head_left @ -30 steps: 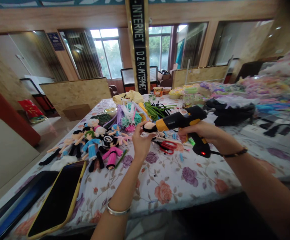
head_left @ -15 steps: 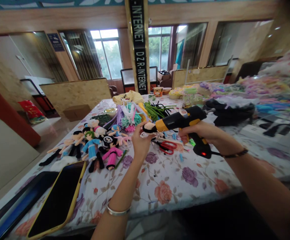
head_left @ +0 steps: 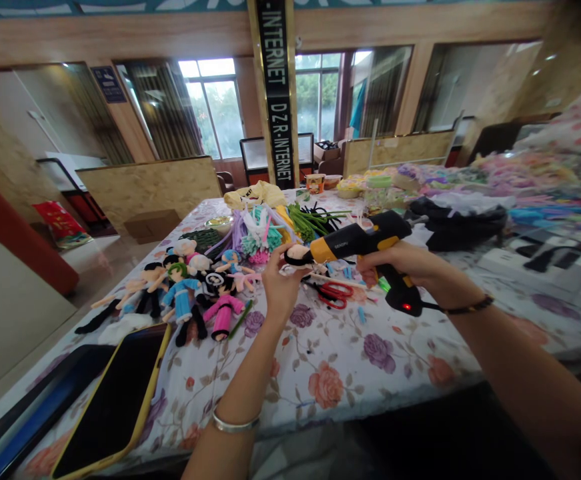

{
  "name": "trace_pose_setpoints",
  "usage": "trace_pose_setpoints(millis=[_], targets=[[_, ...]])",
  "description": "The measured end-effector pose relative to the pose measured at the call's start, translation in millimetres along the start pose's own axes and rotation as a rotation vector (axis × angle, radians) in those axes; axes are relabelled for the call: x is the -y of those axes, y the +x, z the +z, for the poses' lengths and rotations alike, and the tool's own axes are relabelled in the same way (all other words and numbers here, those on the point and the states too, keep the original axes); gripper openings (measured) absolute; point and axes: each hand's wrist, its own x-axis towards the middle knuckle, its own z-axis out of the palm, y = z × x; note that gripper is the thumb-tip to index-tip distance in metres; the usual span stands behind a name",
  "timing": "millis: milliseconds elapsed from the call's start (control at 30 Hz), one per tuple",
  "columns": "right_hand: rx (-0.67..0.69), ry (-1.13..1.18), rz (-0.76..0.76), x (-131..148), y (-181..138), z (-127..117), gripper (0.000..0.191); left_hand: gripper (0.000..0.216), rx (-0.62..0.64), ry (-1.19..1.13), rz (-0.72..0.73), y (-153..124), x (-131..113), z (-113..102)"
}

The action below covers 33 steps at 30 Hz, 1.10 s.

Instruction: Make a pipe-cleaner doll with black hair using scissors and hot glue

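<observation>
Glue gun (head_left: 366, 241) in right hand (head_left: 410, 264)

The one view looks from the wearer's head, forward and down across a flowered tablecloth (head_left: 293, 380). The cloth's near edge lies close; windows (head_left: 223, 123) stand well beyond.

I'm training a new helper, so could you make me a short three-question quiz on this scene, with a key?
1. Which hand holds the black-and-yellow glue gun?
2. True or false: in the picture, the yellow-cased phone lies left of the red-handled scissors.
3. Multiple choice: what does the left hand hold? A: a paper cup. B: a small black-and-pale piece. C: a wooden spoon.

Key: 1, the right hand; 2, true; 3, B.
</observation>
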Motion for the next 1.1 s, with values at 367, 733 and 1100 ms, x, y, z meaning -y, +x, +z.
trace_pose_setpoints(millis=[367,733,1100], targets=[[-0.007,-0.003,0.014,-2.0,0.5,-4.6,0.019,0.043,0.013,-0.035,-0.029,1.0,1.8,0.6],[0.019,0.034,-0.009,-1.1,0.1,-4.6,0.022,0.045,0.018,-0.06,-0.03,1.3,2.1,0.4],[0.041,0.062,-0.011,-2.5,0.7,-7.1,0.022,0.047,0.02,-0.097,-0.057,1.2,0.7,1.2]])
